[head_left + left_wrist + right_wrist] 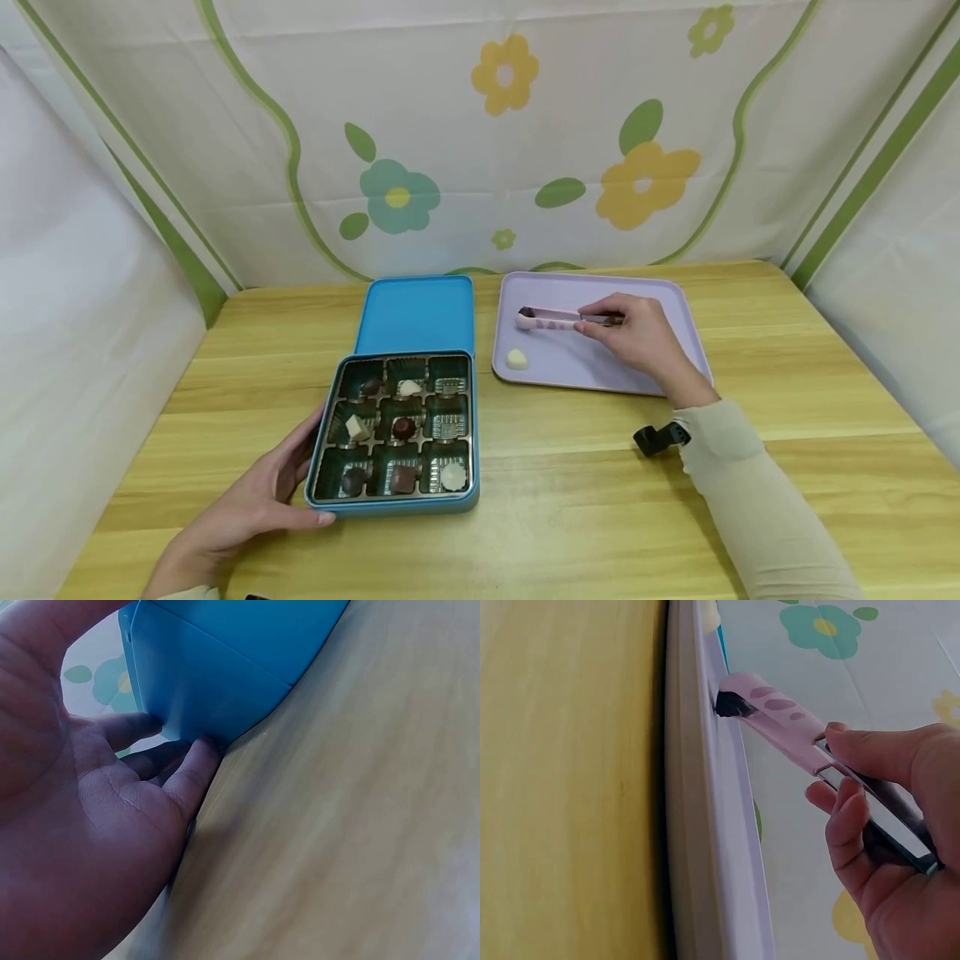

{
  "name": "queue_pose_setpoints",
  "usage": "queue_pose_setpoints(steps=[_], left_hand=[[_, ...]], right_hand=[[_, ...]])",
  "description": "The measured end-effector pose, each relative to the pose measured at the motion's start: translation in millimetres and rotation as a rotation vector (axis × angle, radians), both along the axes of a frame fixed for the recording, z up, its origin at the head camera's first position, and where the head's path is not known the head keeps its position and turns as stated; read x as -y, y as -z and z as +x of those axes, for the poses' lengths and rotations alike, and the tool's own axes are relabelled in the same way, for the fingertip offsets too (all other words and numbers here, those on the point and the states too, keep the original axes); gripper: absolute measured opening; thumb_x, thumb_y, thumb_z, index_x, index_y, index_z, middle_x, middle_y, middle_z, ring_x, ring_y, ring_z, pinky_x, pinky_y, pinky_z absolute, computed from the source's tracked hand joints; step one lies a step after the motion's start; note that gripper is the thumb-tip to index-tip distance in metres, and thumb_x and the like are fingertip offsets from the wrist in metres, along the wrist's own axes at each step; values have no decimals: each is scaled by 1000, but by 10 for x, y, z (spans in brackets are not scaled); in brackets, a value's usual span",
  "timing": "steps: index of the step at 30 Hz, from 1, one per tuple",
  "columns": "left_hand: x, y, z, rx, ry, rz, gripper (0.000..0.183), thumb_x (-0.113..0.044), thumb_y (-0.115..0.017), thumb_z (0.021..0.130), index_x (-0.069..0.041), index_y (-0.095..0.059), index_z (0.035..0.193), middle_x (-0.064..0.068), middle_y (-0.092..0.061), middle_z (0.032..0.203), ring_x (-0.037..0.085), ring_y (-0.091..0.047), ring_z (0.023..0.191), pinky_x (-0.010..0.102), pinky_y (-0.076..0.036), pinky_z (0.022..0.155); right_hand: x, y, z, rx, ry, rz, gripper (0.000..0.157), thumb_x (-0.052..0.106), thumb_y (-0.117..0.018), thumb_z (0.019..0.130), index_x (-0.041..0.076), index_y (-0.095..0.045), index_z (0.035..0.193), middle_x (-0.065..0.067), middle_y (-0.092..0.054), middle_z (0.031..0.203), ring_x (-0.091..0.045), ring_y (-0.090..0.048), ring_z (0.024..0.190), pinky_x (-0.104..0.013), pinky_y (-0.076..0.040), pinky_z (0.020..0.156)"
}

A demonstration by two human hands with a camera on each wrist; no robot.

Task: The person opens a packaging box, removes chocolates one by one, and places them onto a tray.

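My right hand (pixel 633 333) grips pink tongs (pixel 551 320) above the lilac tray (pixel 600 371). Between the tong tips is a dark chocolate (pixel 731 704), low over the tray surface. On the tray's near left corner lies a white chocolate (pixel 517 359). My left hand (pixel 251 492) holds the near left corner of a blue tin (pixel 397 507), its thumb at the front and its fingers against the left side. Dark, brown and white chocolates sit in the compartments of the tin's insert (pixel 403 400), among them a white square piece (pixel 357 427).
A blue lid (pixel 416 315) lies flat behind the tin, touching or hinged to it; I cannot tell which. Beyond the wooden table (pixel 570 517) hangs a flowered cloth (pixel 450 108). A black strap piece (pixel 660 438) juts from the right sleeve.
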State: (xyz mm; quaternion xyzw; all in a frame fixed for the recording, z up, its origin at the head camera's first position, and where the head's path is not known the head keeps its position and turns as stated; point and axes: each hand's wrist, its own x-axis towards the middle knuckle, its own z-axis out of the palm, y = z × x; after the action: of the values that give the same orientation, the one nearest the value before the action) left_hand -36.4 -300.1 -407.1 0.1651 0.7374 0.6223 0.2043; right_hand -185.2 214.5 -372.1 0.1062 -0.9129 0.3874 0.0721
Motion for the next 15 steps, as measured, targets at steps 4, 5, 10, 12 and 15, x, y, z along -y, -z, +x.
queue_pose_setpoints(steps=[4, 5, 10, 12, 15], left_hand=[[2, 2, 0, -3, 5, 3, 120, 5, -82, 87, -25, -6, 176, 28, 3, 179, -13, -42, 145, 11, -40, 112], [3, 4, 0, -2, 7, 7, 120, 6, -81, 87, -24, -6, 176, 29, 3, 179, -12, -43, 145, 12, -42, 111], [4, 12, 1, -16, 18, 17, 120, 8, -80, 87, -23, -6, 176, 30, 4, 178, -11, -42, 147, 13, -44, 111], [2, 12, -2, -18, 19, 18, 120, 8, -80, 87, -23, -6, 176, 30, 4, 178, -11, -42, 147, 13, -44, 111], [-1, 9, -11, -19, 20, 17, 120, 7, -80, 87, -23, -6, 176, 31, 5, 178, -12, -42, 146, 13, -44, 111]], right_hand=[[-2, -2, 2, 142, 0, -65, 26, 29, -84, 96, 12, -84, 116, -13, -82, 114, -17, -70, 87, -23, -55, 69], [1, 2, -2, 179, -2, -80, 28, 32, -83, 97, 13, -84, 116, -14, -82, 112, -18, -70, 85, -25, -57, 68], [7, 42, -35, 279, 6, -115, 34, 39, -81, 98, 13, -83, 120, -14, -81, 103, -22, -69, 77, -30, -58, 64], [-3, 54, -43, 281, 24, -109, 33, 39, -80, 98, 14, -83, 120, -13, -81, 103, -21, -67, 78, -29, -56, 65], [-26, 62, -47, 291, 54, -104, 33, 39, -78, 99, 16, -82, 122, -12, -81, 104, -20, -66, 80, -28, -54, 66]])
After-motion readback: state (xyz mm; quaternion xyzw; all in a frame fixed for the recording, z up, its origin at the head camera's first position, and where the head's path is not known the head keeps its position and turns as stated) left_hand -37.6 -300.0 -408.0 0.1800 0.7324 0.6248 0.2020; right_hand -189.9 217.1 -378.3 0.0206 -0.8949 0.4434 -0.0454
